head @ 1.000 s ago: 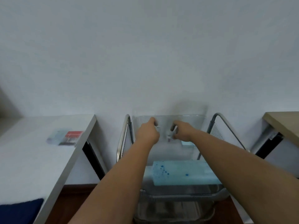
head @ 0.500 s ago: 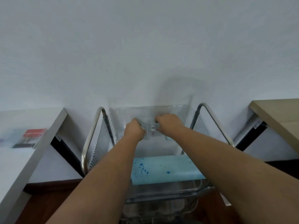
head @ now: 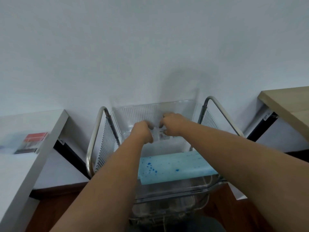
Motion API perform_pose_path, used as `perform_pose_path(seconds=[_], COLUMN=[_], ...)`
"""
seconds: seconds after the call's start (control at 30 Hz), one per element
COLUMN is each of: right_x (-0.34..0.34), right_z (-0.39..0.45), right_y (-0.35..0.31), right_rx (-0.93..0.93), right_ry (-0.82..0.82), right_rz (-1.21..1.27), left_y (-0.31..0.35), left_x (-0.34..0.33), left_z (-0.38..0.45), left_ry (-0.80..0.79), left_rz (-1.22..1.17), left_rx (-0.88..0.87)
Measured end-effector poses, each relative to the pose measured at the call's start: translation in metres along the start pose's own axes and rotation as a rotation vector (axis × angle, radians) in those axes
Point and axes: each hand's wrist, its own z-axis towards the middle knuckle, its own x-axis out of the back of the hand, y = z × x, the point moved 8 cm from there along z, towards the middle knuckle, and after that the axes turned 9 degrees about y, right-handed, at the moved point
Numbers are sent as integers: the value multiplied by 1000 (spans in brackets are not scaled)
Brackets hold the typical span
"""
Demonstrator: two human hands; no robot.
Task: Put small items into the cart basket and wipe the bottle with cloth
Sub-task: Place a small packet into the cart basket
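Head view: both bare forearms reach up from the bottom edge toward frame centre. Left hand (head: 142,132) and right hand (head: 173,123) sit side by side inside the clear ribbed plastic cart basket (head: 133,114), fingers curled around something small and pale (head: 160,135) between them. Too blurred to identify; cannot tell which hand actually grips it, or whether either is just resting on it. The basket sits at centre frame, against the white wall (head: 150,47), between the two curved chrome side rails (head: 95,136) of the cart. Just below the hands, a light blue cloth with dark blue spots (head: 172,166) lies flat across the near part of the basket. A lower clear tray (head: 167,206) shows beneath, contents unreadable. Left edge: a white tabletop (head: 16,173) with a red-topped flat packet (head: 31,144) on it. Upper right: corner of a light wood tabletop (head: 287,101). No bottle identifiable.
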Motion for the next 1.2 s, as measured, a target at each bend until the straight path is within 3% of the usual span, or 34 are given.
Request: perform_pose_path(seconds=[0.23, 0.9, 1.03, 1.2], right_x=[-2, -2, 5, 61], right_z=[-4, -6, -9, -13], right_y=[-4, 12, 13, 10], right_rx=[35, -49, -96, -141], right_ry=[-119, -68, -83, 70], right_rz=[18, -30, 56, 312], left_y=[7, 17, 21, 37], left_x=[-3, -12, -7, 61], left_z=[1, -1, -2, -9], left_ry=[40, 32, 7, 220], left_rz=[35, 45, 70, -14], left_rx=[-58, -112, -125, -192])
